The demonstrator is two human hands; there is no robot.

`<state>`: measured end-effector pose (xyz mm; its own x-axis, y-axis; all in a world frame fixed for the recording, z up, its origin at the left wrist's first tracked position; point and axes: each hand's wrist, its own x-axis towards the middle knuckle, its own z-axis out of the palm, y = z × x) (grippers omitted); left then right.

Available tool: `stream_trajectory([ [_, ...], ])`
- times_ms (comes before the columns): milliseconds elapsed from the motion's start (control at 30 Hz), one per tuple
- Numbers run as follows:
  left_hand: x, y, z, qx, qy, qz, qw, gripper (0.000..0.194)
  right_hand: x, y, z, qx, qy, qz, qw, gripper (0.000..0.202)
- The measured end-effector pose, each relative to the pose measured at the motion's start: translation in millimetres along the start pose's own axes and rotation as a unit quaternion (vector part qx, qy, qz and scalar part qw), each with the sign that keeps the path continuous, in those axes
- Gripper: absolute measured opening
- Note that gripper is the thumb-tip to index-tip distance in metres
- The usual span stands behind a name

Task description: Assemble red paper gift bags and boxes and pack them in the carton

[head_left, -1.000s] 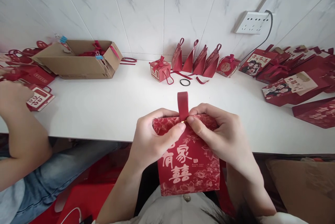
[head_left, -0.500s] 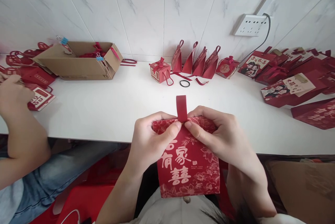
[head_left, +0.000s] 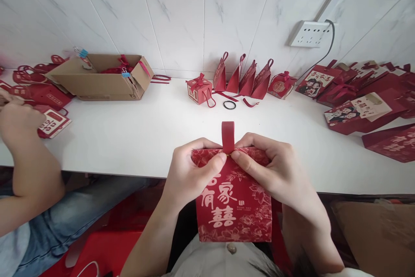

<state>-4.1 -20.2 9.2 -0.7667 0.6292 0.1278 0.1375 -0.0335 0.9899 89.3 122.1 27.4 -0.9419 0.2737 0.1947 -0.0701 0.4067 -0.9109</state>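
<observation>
Between my hands, just in front of the table edge, is a red gift box (head_left: 235, 208) with pale lettering and a flower print facing me. A red ribbon loop (head_left: 228, 135) stands up from the middle of its top edge. My left hand (head_left: 197, 169) grips the top left part, thumb on the front and fingers behind. My right hand (head_left: 264, 167) grips the top right part the same way. Both thumb tips press close together at the ribbon's base, beside a tiny gold-coloured fastener (head_left: 228, 155). The fingertips behind the box are hidden.
On the white table (head_left: 136, 138) stand an open cardboard box (head_left: 103, 89), a small red cube box (head_left: 200, 89), several upright triangular boxes (head_left: 261, 82) and a black ring (head_left: 229, 105). More red boxes (head_left: 366, 113) crowd the right. At left is another person's hand (head_left: 21, 123).
My hands and the gift box keep the same hold, with the thumbs still at the ribbon's base. The whole view has shifted slightly.
</observation>
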Motion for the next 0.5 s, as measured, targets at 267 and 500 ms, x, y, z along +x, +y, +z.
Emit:
stream_trajectory([
  [267,0.3,7.4,-0.8,0.039,-0.01,-0.029,0.999,0.008,1.6,1.7,1.1,0.013,-0.002,-0.012,1.0,0.011],
  [500,0.4,-5.9,-1.2,-0.011,-0.026,-0.041,0.999,0.013,3.4,6.0,-0.1,0.065,-0.029,-0.005,0.997,0.012],
])
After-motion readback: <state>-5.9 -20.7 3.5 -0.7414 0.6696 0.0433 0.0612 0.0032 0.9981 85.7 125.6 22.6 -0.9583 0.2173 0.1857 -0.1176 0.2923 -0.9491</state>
